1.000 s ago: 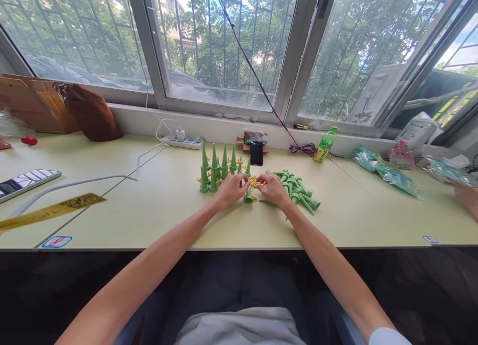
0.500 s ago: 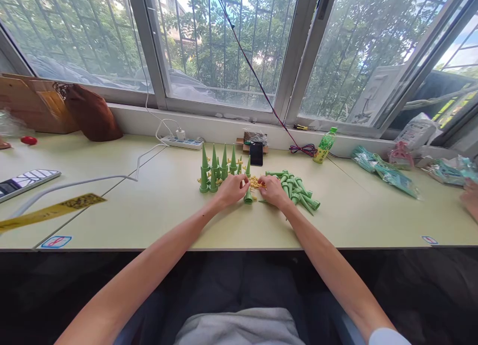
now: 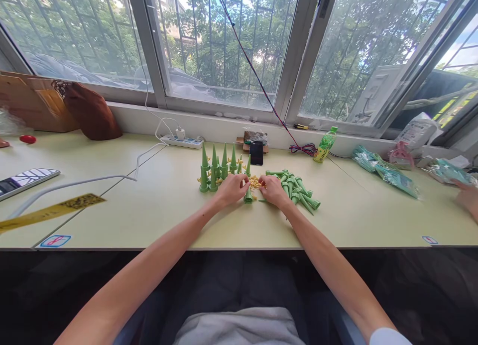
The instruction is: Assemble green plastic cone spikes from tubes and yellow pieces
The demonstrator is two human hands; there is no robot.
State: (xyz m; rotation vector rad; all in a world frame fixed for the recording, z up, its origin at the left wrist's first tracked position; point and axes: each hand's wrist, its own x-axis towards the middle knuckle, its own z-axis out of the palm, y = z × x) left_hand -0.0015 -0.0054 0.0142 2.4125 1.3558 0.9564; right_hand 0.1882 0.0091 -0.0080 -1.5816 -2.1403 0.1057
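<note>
My left hand [image 3: 233,187] is closed, its thumb and fingers pinched around a green plastic spike [image 3: 248,197] whose open round end faces me. My right hand [image 3: 274,189] has its fingertips drawn together at the edge of a small pile of yellow plastic pieces [image 3: 254,181]; whatever lies between them is too small to make out. Left of the pile, several green spikes [image 3: 212,174] stand upright in stacked rows, with yellow bits sticking out of their sides. Beside my right hand, a heap of loose green spikes [image 3: 297,188] lies on the table.
Behind the pile lies a black phone [image 3: 256,153], near a green drink bottle [image 3: 325,145]. A power strip [image 3: 184,142] and a white cable [image 3: 138,166] run along the left. Bagged teal items [image 3: 396,175] rest at right, near another person's hand [image 3: 466,198].
My hands stay almost in place, the right one shifting only slightly at the yellow pile. At the far right, the other person's hand has moved left.
</note>
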